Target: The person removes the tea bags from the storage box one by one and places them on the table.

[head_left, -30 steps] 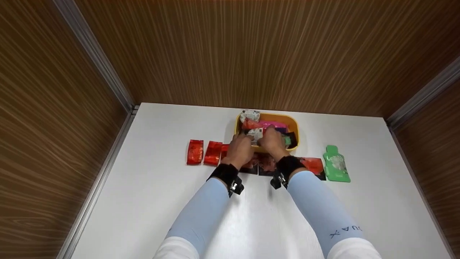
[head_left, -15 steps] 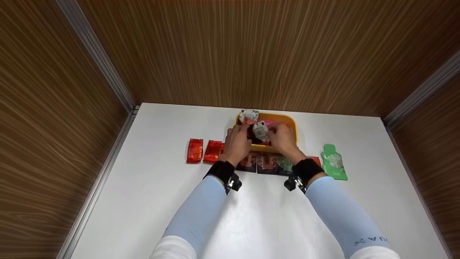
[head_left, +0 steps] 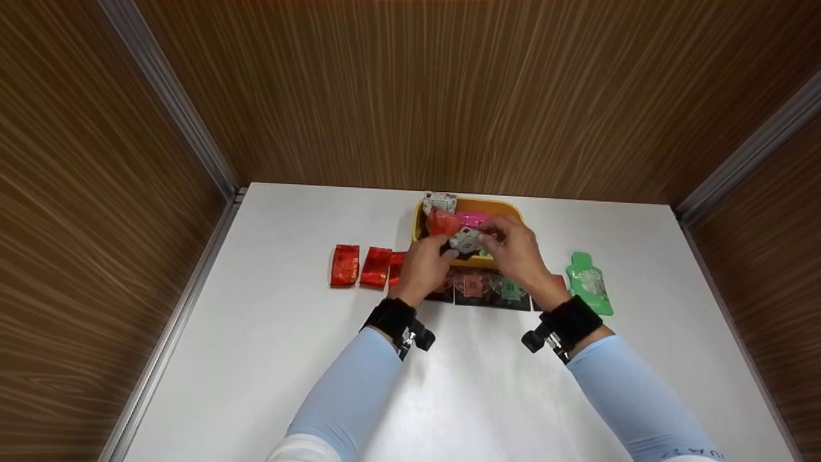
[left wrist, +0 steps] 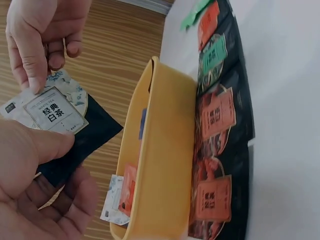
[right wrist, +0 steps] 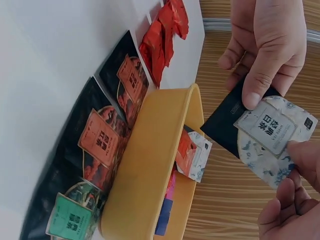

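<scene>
Above the yellow bin (head_left: 478,262) both hands hold one white tea sachet (left wrist: 54,111), white with blue flowers and a dark end. My left hand (head_left: 423,266) pinches the dark end between thumb and fingers. My right hand (head_left: 516,252) pinches the opposite, white end with thumb and fingertips. In the right wrist view the sachet lies tilted, its printed label facing the camera. Inside the bin are a red packet (right wrist: 185,155), another white packet (right wrist: 201,157), a pink packet (head_left: 471,219) and a dark blue one (right wrist: 163,217).
Dark tea sachets with red labels (right wrist: 100,137) and a green label (right wrist: 70,218) lie in a row before the bin. Several red foil packets (head_left: 345,265) continue the row leftward. A green pouch (head_left: 589,283) lies at its right end. A wood-grain wall (head_left: 410,96) rises behind.
Both hands have lifted the white tea sachet up out of the bin. My right hand has shifted to the right, away from the left hand, and keeps hold of one end.
</scene>
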`<action>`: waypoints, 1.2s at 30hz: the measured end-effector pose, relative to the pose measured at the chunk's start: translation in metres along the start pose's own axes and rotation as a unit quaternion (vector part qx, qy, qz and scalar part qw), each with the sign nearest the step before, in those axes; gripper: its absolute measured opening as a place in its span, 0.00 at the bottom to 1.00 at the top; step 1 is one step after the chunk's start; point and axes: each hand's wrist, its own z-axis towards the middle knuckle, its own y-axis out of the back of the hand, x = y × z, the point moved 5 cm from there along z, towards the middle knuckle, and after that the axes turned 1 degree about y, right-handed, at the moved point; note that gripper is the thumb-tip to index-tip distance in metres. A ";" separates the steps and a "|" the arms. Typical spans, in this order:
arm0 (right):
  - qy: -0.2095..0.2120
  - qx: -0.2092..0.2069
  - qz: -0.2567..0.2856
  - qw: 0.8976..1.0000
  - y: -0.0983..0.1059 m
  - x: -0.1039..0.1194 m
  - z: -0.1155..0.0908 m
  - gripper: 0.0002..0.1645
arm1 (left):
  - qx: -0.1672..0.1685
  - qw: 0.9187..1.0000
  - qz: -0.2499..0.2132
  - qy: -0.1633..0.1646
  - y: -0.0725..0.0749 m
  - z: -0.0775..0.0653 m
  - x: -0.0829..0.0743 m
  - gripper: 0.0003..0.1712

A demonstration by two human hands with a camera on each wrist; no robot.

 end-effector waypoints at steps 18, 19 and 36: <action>-0.134 -0.074 0.158 0.975 -0.035 -0.054 -0.052 0.08 | 0.022 0.978 -0.203 0.046 -0.030 -0.022 0.014 0.10; -0.135 -0.078 0.169 0.973 -0.035 -0.056 -0.053 0.08 | 0.022 0.978 -0.199 0.048 -0.032 -0.022 0.016 0.11; -0.173 -0.103 0.176 0.964 0.028 -0.101 -0.056 0.15 | 0.088 0.993 -0.076 0.010 -0.055 -0.044 0.028 0.05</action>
